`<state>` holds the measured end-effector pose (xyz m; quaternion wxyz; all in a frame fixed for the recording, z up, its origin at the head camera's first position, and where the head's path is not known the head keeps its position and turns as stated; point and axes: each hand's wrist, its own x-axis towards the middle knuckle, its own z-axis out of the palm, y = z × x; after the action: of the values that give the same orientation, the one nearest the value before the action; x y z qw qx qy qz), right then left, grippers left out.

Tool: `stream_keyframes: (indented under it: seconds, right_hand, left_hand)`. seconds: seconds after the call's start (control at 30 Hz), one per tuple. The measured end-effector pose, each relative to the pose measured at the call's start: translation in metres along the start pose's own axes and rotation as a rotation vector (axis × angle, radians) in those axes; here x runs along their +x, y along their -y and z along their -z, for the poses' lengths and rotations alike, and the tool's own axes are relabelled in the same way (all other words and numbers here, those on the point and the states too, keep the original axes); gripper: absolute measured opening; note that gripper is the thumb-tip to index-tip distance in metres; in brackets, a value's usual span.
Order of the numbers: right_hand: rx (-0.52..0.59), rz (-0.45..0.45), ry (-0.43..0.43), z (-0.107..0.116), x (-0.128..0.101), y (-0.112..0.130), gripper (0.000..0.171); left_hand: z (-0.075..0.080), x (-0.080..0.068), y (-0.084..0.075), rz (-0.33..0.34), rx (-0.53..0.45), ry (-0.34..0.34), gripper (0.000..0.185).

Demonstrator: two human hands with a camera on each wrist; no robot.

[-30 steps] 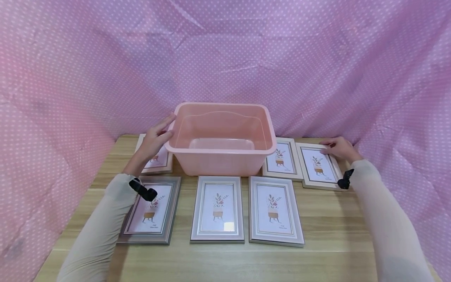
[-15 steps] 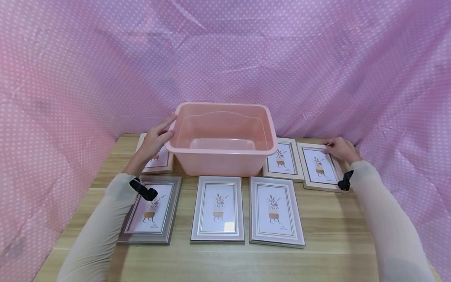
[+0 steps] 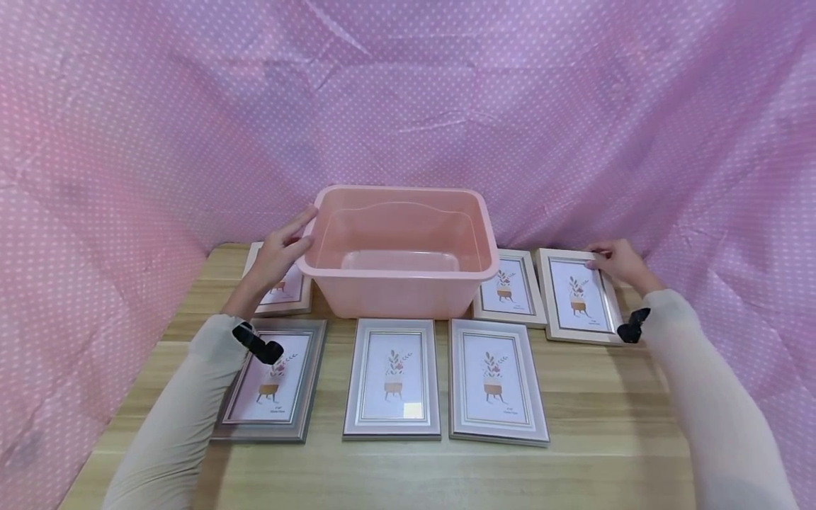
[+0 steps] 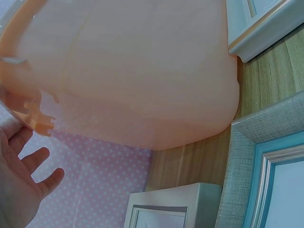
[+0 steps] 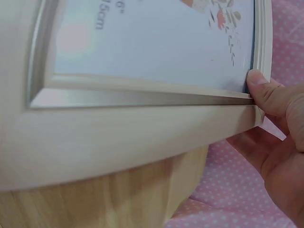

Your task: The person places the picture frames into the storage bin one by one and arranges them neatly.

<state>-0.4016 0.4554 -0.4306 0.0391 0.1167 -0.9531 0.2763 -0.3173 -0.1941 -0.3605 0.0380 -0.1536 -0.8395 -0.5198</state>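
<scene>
In the head view my right hand (image 3: 621, 265) pinches the far right corner of a cream picture frame (image 3: 580, 334), thumb on its face. The right wrist view shows the thumb (image 5: 261, 88) on top and fingers beneath; that end of the frame is raised and its near edge is low. My left hand (image 3: 273, 261) touches the left rim of a pink plastic tub (image 3: 395, 294), fingers fairly straight. In the left wrist view its fingers (image 4: 50, 183) are spread beside the tub wall. The tub's visible inside holds nothing.
Cream frames lie right of the tub (image 3: 540, 312) and left of it (image 3: 287, 308), partly hidden. In front lie a grey frame (image 3: 299, 414) and two pale silvery frames (image 3: 360, 382) (image 3: 538, 418) on the wooden table (image 3: 382, 474). A pink dotted cloth (image 3: 408, 92) hangs behind.
The far end of the right cream frame has tilted up in my right hand, which has moved slightly up and back. My left hand and the tub stay nearly still.
</scene>
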Motion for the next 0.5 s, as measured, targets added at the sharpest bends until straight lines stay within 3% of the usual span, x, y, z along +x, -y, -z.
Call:
stream_keyframes:
  seconds: [0.2, 0.4, 0.5]
  right_hand:
    - [0.072, -0.013, -0.047, 0.022, -0.011, 0.018, 0.029]
    - [0.112, -0.133, 0.019, 0.046, -0.021, 0.031, 0.034]
    - [0.095, -0.157, 0.064, 0.057, -0.025, 0.038, 0.037]
  left_hand:
    - [0.0, -0.001, -0.005, -0.009, 0.013, -0.009, 0.052]
    - [0.0, -0.001, -0.003, 0.003, 0.006, 0.0, 0.053]
    - [0.001, 0.0, 0.008, 0.02, 0.015, -0.002, 0.053]
